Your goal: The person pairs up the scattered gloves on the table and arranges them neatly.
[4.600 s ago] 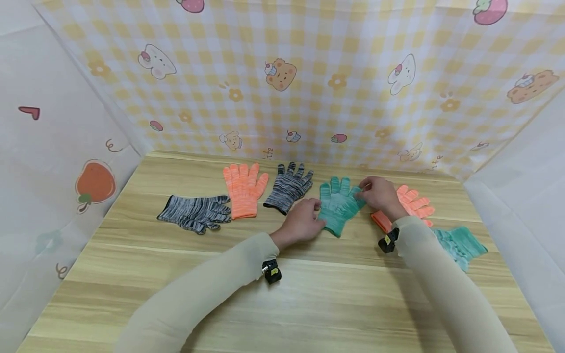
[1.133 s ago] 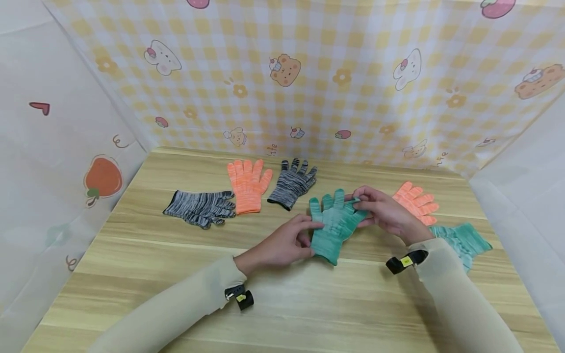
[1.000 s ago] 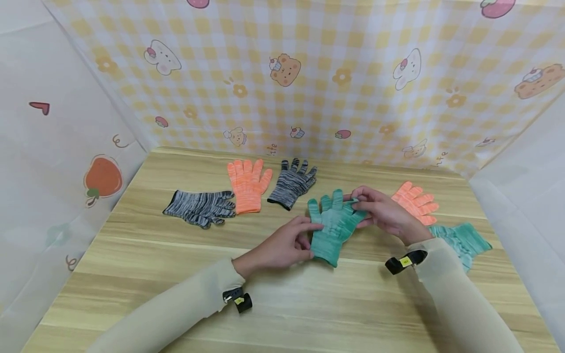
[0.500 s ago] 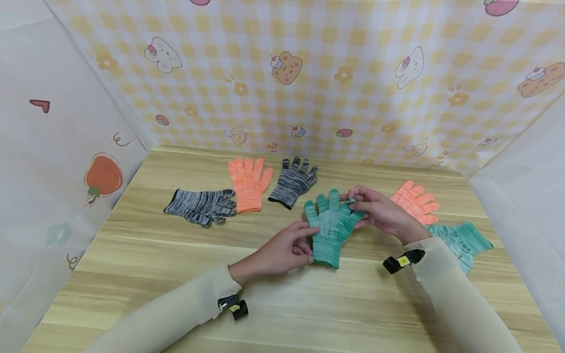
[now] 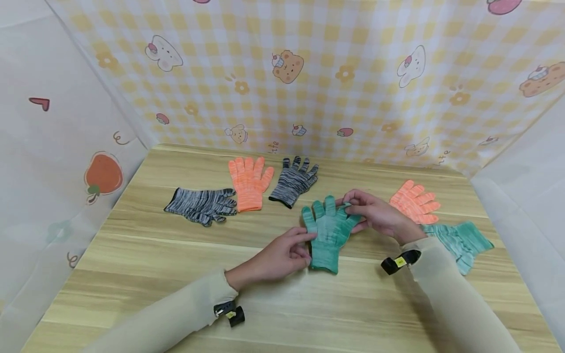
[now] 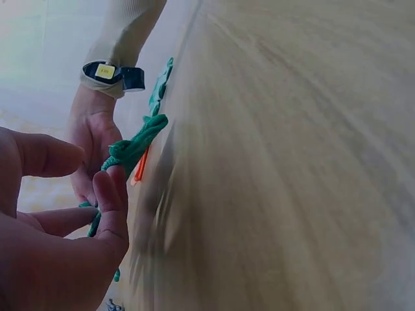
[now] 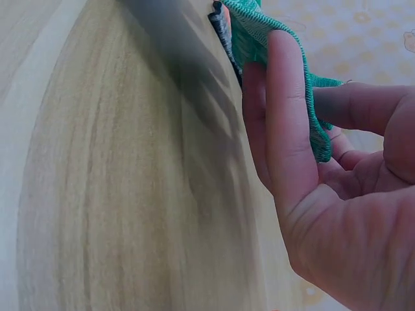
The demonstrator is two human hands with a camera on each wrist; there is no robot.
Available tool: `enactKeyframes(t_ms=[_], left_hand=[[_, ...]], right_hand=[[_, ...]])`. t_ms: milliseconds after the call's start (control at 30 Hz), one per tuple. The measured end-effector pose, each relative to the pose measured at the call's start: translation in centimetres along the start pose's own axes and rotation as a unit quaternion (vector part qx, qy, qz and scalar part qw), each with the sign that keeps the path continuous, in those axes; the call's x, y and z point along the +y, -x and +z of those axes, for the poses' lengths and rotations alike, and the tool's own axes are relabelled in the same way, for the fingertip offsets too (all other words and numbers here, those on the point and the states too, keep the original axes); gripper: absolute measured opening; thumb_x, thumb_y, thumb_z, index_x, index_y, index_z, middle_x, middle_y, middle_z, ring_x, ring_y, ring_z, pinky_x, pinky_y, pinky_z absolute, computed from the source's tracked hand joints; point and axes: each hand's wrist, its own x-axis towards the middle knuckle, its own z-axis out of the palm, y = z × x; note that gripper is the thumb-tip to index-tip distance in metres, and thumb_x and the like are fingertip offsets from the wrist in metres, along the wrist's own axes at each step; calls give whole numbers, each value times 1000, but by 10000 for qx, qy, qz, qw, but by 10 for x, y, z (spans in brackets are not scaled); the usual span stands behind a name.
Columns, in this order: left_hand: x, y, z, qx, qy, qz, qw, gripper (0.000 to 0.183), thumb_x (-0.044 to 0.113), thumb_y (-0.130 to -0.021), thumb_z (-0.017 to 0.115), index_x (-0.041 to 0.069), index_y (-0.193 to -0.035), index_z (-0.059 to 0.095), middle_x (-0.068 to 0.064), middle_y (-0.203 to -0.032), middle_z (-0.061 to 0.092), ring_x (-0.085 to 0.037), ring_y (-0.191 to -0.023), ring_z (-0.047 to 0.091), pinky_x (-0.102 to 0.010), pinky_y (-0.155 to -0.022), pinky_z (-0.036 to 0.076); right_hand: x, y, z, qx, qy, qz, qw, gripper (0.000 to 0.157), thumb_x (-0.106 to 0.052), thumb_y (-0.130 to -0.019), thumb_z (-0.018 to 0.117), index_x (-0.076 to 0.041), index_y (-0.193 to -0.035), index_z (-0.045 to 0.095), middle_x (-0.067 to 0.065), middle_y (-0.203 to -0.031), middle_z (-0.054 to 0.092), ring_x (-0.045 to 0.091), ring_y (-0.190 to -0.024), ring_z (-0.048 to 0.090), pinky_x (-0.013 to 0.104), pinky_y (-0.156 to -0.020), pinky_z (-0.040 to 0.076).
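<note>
A green knit glove (image 5: 328,230) is held up between both hands, fingers pointing to the back, with a shadow below it on the wooden table in the wrist views. My left hand (image 5: 280,255) pinches its left edge by the cuff, the index finger lying over the front. At the opposite side my right hand (image 5: 375,213) grips the glove's upper right fingers between thumb and fingers. The right wrist view has the green fabric (image 7: 318,133) between the thumb and fingers; in the left wrist view the green glove (image 6: 133,146) shows edge-on beyond the left fingertips.
Flat on the table (image 5: 176,260) lie two grey-black gloves, one sideways (image 5: 200,206) and one upright (image 5: 293,181), with an orange glove (image 5: 250,184) between. A second orange glove (image 5: 415,201) and second green glove (image 5: 461,242), partly behind the right arm, lie right. A checked cloth (image 5: 335,98) hangs behind.
From lying flat farther back, the green glove has been lifted and brought forward by both hands. Over the last second it shifted slightly left and nearer. The other gloves stayed put.
</note>
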Motion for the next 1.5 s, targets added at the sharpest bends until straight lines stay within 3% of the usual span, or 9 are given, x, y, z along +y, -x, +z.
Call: enactKeyframes(t_ms=[467,900,1167,1500], left_hand=[[-3,2,2,96,-272,-73,9996,60,3,-104,71,-8,-159,51,-22,-166,41,-17,-110,73,-24,-94,59],[-6,2,2,62,-550,-177,9983,62,7,-104,71,-7,-160,50,-24,-169,37,-11,-105,73,-22,-93,56],[-8,3,0,55,-681,-190,9975,63,10,-105,72,-6,-161,49,-23,-170,37,-12,-106,74,-23,-94,56],[-8,2,0,98,-786,-121,9968,64,11,-104,73,-4,-162,50,-21,-167,41,-13,-106,75,-24,-96,57]], right_hand=[[4,-4,2,-94,317,-79,9994,17,-2,-114,52,1,-131,48,30,-157,53,23,-120,65,39,-74,67],[8,-2,-1,-25,701,-9,9975,39,-5,-113,54,9,-148,41,27,-138,57,24,-105,65,41,-84,66],[7,0,-5,38,856,14,9963,43,-5,-112,55,9,-150,41,35,-151,52,22,-107,66,40,-85,65],[8,2,-6,70,873,71,9961,40,-4,-112,57,12,-147,45,26,-133,62,21,-98,67,38,-82,65]])
